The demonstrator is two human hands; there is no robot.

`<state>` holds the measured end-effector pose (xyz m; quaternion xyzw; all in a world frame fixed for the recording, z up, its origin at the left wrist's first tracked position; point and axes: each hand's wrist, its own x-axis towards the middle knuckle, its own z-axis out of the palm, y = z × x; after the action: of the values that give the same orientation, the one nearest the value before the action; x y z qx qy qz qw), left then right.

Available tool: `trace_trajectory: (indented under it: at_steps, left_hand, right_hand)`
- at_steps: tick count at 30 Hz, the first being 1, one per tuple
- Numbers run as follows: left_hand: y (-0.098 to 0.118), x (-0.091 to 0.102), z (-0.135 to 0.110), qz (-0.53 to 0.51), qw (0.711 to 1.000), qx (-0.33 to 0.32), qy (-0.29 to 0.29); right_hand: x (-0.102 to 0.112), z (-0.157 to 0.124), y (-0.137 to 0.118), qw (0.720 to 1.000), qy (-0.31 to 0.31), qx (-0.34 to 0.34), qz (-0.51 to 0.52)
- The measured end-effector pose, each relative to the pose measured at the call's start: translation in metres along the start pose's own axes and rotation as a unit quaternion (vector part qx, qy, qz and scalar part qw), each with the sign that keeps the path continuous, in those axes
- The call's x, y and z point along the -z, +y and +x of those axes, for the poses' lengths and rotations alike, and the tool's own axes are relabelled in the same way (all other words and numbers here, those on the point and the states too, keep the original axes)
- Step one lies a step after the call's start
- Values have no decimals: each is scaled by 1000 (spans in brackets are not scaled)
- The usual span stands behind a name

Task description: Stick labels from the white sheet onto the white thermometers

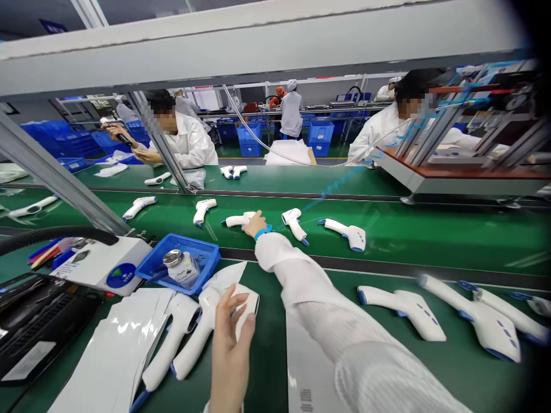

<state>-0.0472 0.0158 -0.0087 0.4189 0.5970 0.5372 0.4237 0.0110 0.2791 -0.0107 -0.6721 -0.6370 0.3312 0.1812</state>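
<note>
Two bare hands work at a green conveyor line, with a shallow blue plastic tray (178, 265) as the reference point. The left hand (230, 355) is closed around the head of a white plastic infrared thermometer (202, 321), just right of the tray, with the fingers wrapped over its white housing. A second white thermometer (170, 341) lies touching or just beside it, nearer the tray.

The right hand (255, 223), with a blue wristband (263, 233) and a white sleeve (301, 281), reaches beyond and right of the tray. It lies on the end of a white thermometer with a blue tip (236, 219). The fingers are extended over the handle; whether they grip it cannot be determined.

A metal-capped white bottle (181, 268) stands in the tray. Left of the tray sits a white hose-fed bench unit (101, 265), and below it lie glossy white paper sheets (116, 350). Further white thermometers (402, 312) lie well right of the tray. Beyond the tray, two co-workers in white coats (185, 140) (387, 123) sit across the line, one holding a dark tool (120, 136).
</note>
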Motion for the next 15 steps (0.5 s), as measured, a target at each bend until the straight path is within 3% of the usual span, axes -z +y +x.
trace_trajectory:
  at_steps: [3,6,7,9,10,11,12,13,15]
  left_hand:
    - [13,13,12,84,994,-60,45]
    - [28,8,30,177,975,-121,50]
    - [31,2,37,169,980,-103,12]
    - [31,-15,45,79,987,-1,-142]
    - [28,-25,45,12,972,63,-227]
    - [24,-34,43,-50,947,120,-294]
    - [20,-42,39,-100,929,156,-322]
    - [16,-49,32,-138,923,174,-315]
    - [11,-56,17,-183,933,182,-251]
  right_hand:
    - [40,-17,21,996,-36,83,7]
    - [85,-51,48,977,-137,162,2]
    - [98,-64,57,963,-190,189,4]
    - [119,-83,75,930,-283,232,16]
    - [128,-89,85,934,-281,219,21]
    - [134,-92,95,955,-238,178,21]
    - [140,-92,106,981,-160,112,14]
    - [144,-90,118,997,-62,34,1]
    - [149,-84,143,992,83,-94,-24]
